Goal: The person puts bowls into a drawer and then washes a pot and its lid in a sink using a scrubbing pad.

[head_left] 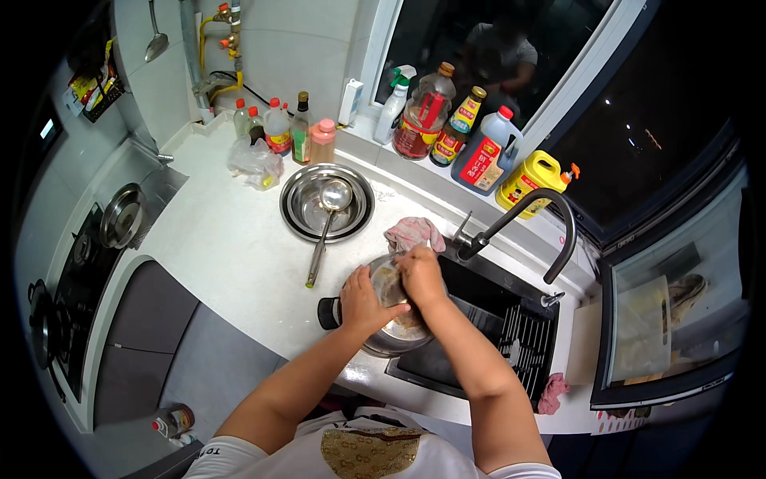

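Observation:
A metal pan (396, 341) with a black handle sticking out to the left lies over the counter's edge and the left side of the sink. Brownish stains mark its surface. My left hand (365, 305) rests flat on the pan, fingers stretched forward and thumb pointing right. Against the pan's far right part, my right hand (421, 275) presses with curled fingers; whatever they hold, if anything, is hidden. A pink cloth (415, 233) lies just beyond the right hand. To the left, a ladle (323, 239) leans in nested steel bowls (294, 217).
The black sink (479, 307) has a dark tap (562, 215) and a drying rack (528, 343). Bottles (483, 156) line the windowsill. More bottles (278, 128) and a plastic bag (255, 164) stand at the back left. An open window pane (670, 319) juts in at right.

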Available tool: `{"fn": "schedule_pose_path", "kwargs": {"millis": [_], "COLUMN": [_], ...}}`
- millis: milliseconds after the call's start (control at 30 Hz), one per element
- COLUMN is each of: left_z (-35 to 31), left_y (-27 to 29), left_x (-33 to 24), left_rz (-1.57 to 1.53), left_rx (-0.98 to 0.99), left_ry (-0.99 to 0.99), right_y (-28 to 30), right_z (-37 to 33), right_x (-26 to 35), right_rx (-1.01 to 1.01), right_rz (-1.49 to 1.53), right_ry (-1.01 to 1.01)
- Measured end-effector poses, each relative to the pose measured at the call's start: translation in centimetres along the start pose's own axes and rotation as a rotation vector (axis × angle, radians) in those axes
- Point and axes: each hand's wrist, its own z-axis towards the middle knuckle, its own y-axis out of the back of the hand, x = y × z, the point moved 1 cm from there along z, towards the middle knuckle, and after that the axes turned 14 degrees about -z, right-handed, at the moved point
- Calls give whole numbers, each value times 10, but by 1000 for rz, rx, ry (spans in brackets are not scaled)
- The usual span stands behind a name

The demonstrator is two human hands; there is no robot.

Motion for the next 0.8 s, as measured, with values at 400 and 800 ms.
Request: {"fn": "schedule_pose_path", "kwargs": {"millis": [400,800], "left_z": [-17,-19], "left_y": [10,3], "left_x": [30,40], "left_rz": [-53,-355], "left_rx": [0,44], "left_ry": [-99,82], "right_y": [11,11], "right_z": [-21,-16], "right_x": [30,34], "right_rx": [129,-7], "right_rz": [105,-91], "right_ry": [214,216]}}
